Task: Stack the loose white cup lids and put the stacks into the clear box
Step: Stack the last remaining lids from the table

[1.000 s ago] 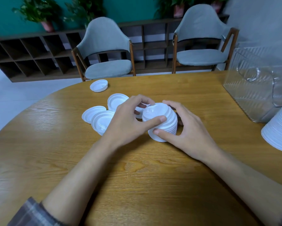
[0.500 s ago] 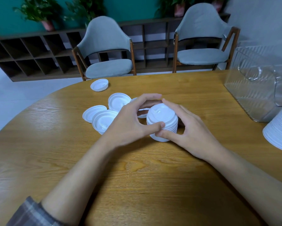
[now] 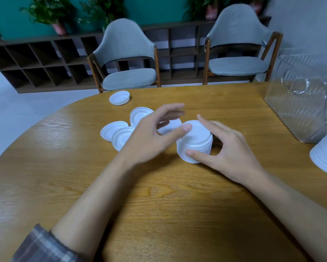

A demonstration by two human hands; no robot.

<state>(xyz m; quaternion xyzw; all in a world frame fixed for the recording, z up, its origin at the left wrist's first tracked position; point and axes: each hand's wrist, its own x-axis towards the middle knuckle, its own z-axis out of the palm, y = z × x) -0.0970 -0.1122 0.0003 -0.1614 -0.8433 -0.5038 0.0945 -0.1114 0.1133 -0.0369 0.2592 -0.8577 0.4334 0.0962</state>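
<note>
Loose white round plastic lids (image 3: pixel 113 130) lie on the wooden table (image 3: pixel 158 205) beside the left hand (image 3: pixel 155 137), its fingers spread and its blurred thumb seemingly touching the short stack of white lids (image 3: pixel 195 141). The right hand (image 3: pixel 228 150) grips that stack, and the clear ribbed box (image 3: pixel 298 110) stands well to the right.

No legible text or numbers

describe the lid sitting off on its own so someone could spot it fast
Look at the far edge of the wooden table, in front of the left grey chair. One white lid lies there alone. The other loose lids crowd beside the left hand, the right hand holds the stack of lids; this one touches nothing.
</note>
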